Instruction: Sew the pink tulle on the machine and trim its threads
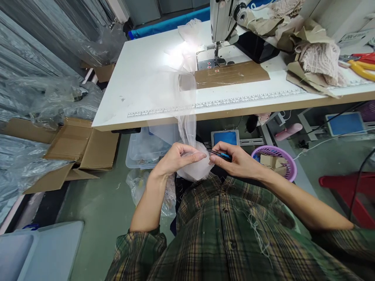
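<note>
Sheer white fabric (190,166) hangs from the table edge into my lap. My left hand (184,158) pinches it between thumb and fingers. In my right hand (230,158) is a pair of thread snips (224,155) with a blue handle, its dark blades pointing left toward the fabric. The right fingertips sit close to the fabric's right edge; whether they also grip it I cannot tell. The fabric's upper part runs back over the white tabletop (137,86), left of the sewing machine's needle (216,54).
Brown tape-covered card (234,75) lies before the needle. Cloth scraps (316,58) and yellow-handled pliers (363,70) are at the right. Below stand a purple basket (288,166), a pedal (225,137) and a clear plastic box (146,148). An open carton (98,150) lies on the left.
</note>
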Demonstrator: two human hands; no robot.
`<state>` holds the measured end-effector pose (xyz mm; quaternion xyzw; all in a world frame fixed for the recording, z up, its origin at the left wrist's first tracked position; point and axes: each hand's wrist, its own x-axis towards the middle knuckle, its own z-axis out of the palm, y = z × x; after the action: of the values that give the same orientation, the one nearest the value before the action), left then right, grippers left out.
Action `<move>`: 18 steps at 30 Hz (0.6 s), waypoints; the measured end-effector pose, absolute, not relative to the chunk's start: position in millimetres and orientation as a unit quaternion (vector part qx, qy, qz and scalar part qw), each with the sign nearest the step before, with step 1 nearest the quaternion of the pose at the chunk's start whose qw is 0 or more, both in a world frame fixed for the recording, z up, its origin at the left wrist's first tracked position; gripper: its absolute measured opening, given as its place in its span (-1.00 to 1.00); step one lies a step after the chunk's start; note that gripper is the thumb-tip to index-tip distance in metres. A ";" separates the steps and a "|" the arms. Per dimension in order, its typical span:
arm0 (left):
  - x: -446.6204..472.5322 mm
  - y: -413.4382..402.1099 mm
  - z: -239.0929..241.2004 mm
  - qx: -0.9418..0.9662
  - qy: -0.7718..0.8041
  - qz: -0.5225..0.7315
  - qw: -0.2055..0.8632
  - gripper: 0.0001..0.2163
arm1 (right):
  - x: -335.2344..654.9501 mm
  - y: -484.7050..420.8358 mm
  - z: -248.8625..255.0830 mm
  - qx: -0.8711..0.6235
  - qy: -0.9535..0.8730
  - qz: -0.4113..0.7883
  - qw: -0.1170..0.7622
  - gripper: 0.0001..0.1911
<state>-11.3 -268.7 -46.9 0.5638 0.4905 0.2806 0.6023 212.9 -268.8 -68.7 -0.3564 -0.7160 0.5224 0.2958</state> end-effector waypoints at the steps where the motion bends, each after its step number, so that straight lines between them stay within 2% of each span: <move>1: -12.7 -268.6 -47.5 0.563 0.484 0.279 0.609 -0.76 | 214.2 -268.7 -68.9 -0.358 -0.723 0.518 0.286 -0.68; 5: -14.2 -268.1 -47.8 0.566 0.461 0.277 0.625 -0.73 | 212.4 -266.7 -68.7 -0.366 -0.751 0.472 0.282 -0.51; 10: -13.4 -267.2 -48.0 0.576 0.453 0.276 0.622 -0.76 | 206.7 -262.0 -71.1 -0.358 -0.801 0.351 0.329 -0.51; 18: -12.5 -266.9 -47.0 0.560 0.471 0.266 0.627 -0.70 | 205.9 -266.9 -69.7 -0.363 -0.857 0.220 0.293 -0.51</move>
<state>-12.5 -266.9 -47.0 0.5602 0.4715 0.2660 0.6270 205.9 -266.9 -69.7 -0.3626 -0.8567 0.2202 0.2933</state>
